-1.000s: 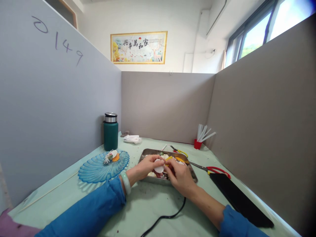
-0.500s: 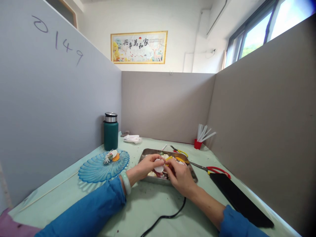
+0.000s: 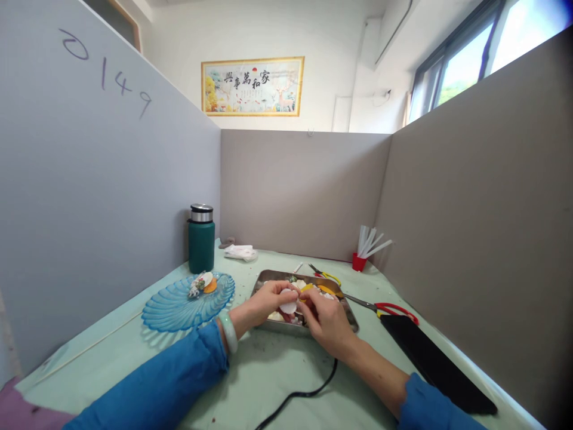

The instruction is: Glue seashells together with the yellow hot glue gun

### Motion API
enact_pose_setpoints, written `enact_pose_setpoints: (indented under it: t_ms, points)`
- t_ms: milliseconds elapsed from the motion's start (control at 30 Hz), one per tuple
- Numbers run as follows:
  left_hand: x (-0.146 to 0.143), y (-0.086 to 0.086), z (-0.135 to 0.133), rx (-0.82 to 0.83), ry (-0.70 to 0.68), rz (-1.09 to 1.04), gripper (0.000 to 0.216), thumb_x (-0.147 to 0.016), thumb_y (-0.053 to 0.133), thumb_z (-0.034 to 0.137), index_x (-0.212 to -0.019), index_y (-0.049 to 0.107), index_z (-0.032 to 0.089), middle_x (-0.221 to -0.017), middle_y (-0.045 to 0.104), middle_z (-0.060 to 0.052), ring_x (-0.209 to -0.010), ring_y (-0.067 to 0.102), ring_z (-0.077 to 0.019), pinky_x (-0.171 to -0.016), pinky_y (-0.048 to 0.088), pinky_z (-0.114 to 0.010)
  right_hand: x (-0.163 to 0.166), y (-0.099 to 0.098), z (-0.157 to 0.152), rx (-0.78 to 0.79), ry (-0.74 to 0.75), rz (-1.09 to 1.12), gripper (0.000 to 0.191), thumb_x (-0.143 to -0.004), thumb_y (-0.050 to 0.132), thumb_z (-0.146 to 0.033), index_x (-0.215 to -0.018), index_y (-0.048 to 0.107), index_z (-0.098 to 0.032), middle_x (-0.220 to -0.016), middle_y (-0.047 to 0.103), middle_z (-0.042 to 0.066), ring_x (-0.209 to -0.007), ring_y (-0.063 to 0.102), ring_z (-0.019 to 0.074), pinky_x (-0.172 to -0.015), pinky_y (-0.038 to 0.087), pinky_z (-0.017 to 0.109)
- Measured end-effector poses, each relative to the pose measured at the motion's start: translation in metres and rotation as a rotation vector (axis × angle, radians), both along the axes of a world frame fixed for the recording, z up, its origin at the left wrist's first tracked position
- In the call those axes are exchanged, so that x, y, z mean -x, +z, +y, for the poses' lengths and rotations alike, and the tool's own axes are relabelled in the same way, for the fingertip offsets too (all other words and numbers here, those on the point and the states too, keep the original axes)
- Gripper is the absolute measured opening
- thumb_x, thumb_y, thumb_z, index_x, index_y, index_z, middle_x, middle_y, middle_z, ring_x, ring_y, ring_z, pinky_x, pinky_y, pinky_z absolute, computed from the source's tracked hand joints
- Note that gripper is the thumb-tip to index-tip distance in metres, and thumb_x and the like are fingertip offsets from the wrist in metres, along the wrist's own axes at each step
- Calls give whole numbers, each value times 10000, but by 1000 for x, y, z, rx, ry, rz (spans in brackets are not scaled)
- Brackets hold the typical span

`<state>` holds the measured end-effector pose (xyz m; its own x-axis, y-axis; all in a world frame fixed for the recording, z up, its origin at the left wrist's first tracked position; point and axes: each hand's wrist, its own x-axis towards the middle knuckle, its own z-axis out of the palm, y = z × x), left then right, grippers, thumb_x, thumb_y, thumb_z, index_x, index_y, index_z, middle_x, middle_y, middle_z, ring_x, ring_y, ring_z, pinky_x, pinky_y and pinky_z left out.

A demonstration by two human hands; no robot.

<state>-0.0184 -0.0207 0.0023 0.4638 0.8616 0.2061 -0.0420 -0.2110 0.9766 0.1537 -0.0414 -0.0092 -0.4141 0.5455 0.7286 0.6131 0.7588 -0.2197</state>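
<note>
Above a metal tray (image 3: 286,328), my two hands meet fingertip to fingertip. My left hand (image 3: 268,298), with a pale green bangle on its wrist, pinches a flat white round piece (image 3: 289,306) that looks like a shell. Close against its right edge, my right hand (image 3: 328,316) is closed in a pinch; whatever is between those fingertips is too small or hidden to name. Inside the tray lie white, yellow and reddish pieces (image 3: 274,316), partly covered by my hands. A blue fluted glass plate (image 3: 174,307) to the left carries a small cluster of white, orange and speckled pieces (image 3: 206,283).
A green bottle (image 3: 201,245) stands behind the plate, near a white plastic packet (image 3: 240,252). Red-handled scissors (image 3: 398,310), a black flat strip (image 3: 436,358) and a red cup of white sticks (image 3: 359,261) are at right. Yellow-handled pliers (image 3: 326,274) lie behind the tray; a black cable (image 3: 304,393) runs in front.
Almost nothing differs. Both hands stay in the same place over the tray, with the white round piece still in my left fingers.
</note>
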Motion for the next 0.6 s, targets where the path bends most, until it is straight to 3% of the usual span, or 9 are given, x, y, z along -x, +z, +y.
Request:
enact_pose_setpoints:
  t_ms: [600]
  points:
    - [1, -2, 1, 1, -13, -5, 363, -696, 627, 412, -881, 591, 102, -665, 598, -42, -542, 568, -123, -521, 481, -256, 0, -1, 0, 8, 5, 0, 138, -879, 406, -266, -879, 522, -192, -663, 594, 8, -569, 527, 128, -581, 350, 232]
